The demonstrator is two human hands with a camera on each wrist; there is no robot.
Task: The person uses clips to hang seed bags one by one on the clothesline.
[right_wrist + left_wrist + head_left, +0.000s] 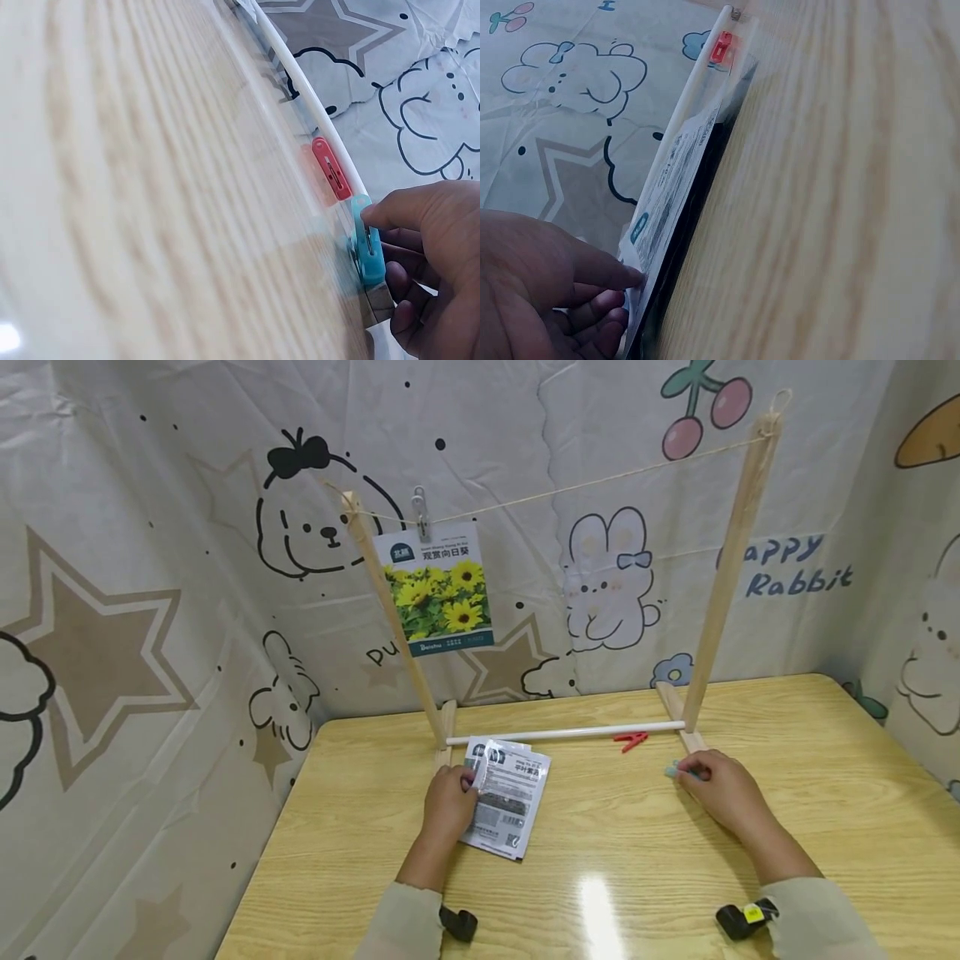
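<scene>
My left hand [447,806] pinches the left edge of silver-backed seed packets [512,802], overlapping at the table's left, their printed backs facing up. In the left wrist view, thumb and fingers meet at the packet edge [667,195]. On the right, my right hand [723,789] holds a teal clothespin [367,240] between thumb and fingers, low beside the stand's right foot. A red clothespin [631,741] lies near the white rod, left of that hand. From the string hangs a sunflower seed packet [442,597], held by a pale clip [422,518].
A wooden stand has a left post [397,627] and a right post [731,577], joined low down by a white rod [570,732]. A thin string [600,483] spans their tops. Behind the wooden table [600,827] hangs a cartoon-printed cloth [517,443].
</scene>
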